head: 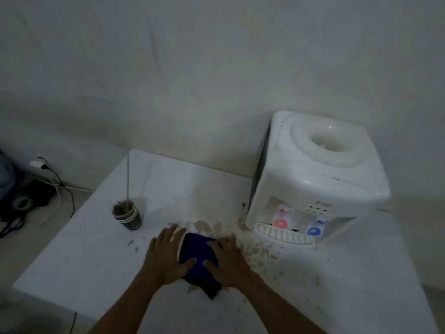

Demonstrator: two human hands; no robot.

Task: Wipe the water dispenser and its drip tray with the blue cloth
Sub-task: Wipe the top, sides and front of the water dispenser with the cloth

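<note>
A white tabletop water dispenser [315, 179] stands at the right of a white table, with red and blue taps over its slotted drip tray [284, 236]. The folded blue cloth [198, 251] lies flat on the table, left of the tray. My left hand [166, 255] rests flat on the cloth's left edge, thumb on the fabric. My right hand [228, 260] presses flat on its right side. Neither hand is closed around the cloth; the fingers are spread.
A paper cup [127, 214] with brown contents and a thin stick stands on the table [96, 249] to the left. Brown stains and specks [260, 254] spread between cloth and dispenser. Cables and a plug [43, 186] lie on the floor at far left. A wall is close behind.
</note>
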